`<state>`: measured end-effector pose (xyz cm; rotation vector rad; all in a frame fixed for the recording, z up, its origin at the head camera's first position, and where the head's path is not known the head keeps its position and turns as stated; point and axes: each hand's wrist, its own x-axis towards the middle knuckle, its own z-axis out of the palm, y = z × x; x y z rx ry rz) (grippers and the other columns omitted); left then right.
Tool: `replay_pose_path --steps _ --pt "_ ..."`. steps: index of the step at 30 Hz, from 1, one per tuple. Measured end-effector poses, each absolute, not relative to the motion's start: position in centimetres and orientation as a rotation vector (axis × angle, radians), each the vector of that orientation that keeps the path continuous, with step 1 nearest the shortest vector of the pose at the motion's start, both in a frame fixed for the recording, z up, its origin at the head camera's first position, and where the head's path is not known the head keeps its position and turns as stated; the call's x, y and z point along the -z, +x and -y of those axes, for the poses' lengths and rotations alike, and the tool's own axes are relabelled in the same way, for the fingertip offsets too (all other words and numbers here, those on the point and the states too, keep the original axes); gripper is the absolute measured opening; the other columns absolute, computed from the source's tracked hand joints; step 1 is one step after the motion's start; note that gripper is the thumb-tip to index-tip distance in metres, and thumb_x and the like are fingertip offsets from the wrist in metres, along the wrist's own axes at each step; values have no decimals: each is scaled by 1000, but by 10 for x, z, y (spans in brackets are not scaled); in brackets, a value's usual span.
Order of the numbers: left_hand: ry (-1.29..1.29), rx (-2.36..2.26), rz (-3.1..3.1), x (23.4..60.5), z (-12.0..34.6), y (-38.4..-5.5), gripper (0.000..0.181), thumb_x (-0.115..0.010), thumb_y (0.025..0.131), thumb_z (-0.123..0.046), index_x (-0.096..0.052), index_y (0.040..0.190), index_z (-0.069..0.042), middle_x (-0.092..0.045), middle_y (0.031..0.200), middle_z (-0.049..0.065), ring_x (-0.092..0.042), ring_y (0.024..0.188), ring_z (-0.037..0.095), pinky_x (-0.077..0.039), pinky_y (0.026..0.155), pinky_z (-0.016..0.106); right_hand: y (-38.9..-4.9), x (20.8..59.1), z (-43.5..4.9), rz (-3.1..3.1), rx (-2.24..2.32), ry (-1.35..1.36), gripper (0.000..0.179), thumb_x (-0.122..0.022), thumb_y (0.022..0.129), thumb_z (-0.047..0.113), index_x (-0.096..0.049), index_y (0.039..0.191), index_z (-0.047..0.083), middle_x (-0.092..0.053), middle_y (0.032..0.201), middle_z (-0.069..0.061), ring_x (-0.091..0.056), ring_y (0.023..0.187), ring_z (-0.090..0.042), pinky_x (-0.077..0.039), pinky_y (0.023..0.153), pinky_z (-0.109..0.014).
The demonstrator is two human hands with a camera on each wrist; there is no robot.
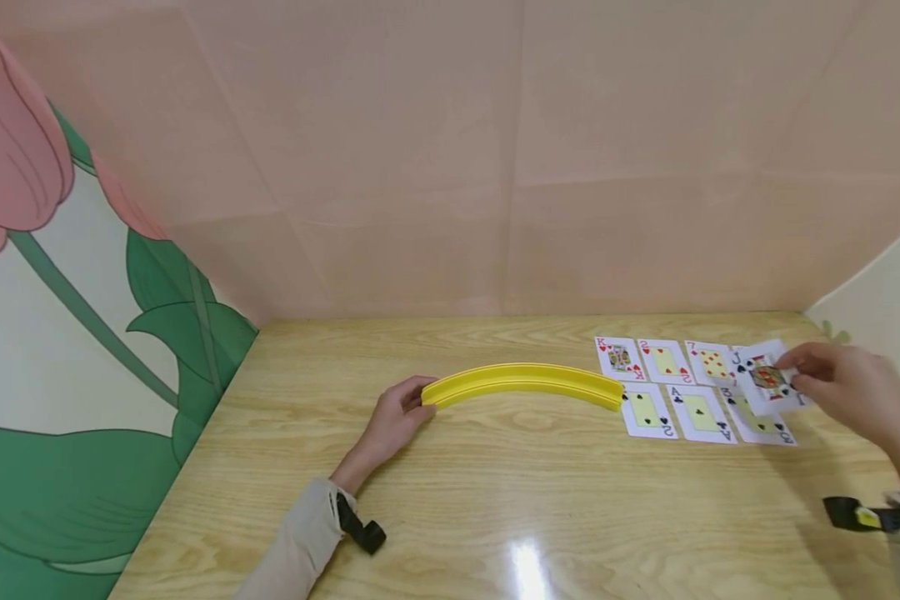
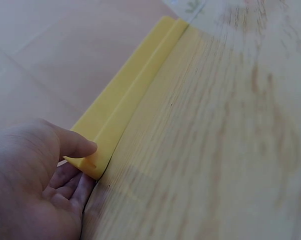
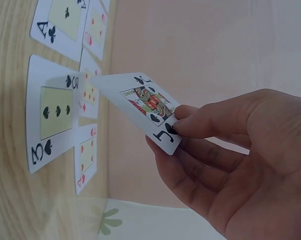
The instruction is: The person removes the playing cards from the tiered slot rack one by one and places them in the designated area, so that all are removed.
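My left hand [image 1: 397,421] grips the near-left end of a long, curved yellow playing-card holder [image 1: 525,377] lying on the table. In the left wrist view the thumb rests against the holder [image 2: 125,95] with the fingers bent below its end. My right hand [image 1: 851,387] pinches a jack of spades [image 1: 765,377] between thumb and fingers. In the right wrist view this jack [image 3: 148,104] is raised and tilted above the table, close to the three of spades [image 3: 55,117]. In the head view it hides part of the cards below.
Two rows of face-up cards lie at the right: king of hearts [image 1: 618,358], two of hearts [image 1: 664,361] and seven of diamonds [image 1: 711,363] behind; two of spades [image 1: 648,410] and ace of clubs [image 1: 701,413] in front. A wall stands behind the wooden table [image 1: 495,500].
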<state>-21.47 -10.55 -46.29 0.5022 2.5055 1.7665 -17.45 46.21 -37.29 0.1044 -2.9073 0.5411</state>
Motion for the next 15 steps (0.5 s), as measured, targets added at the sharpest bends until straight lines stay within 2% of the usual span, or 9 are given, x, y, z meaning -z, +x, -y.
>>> replay_pose_path --steps 5,15 --pt "504 -1766 -2502 463 106 -215 35 -65 94 1 -65 126 -11 -65 124 6 -63 114 19 -54 93 29 -177 381 -474 2942 -543 115 12 -64 84 -5 -68 95 -5 -67 82 -22 -64 70 -33 -46 50 -29" --pt "506 -1769 -2504 464 105 -215 35 -65 93 2 -65 126 -10 -65 124 6 -63 114 20 -54 94 30 -178 396 -495 3010 -565 96 13 -66 85 -1 -69 97 -4 -67 86 -28 -65 74 -40 -45 51 -29"
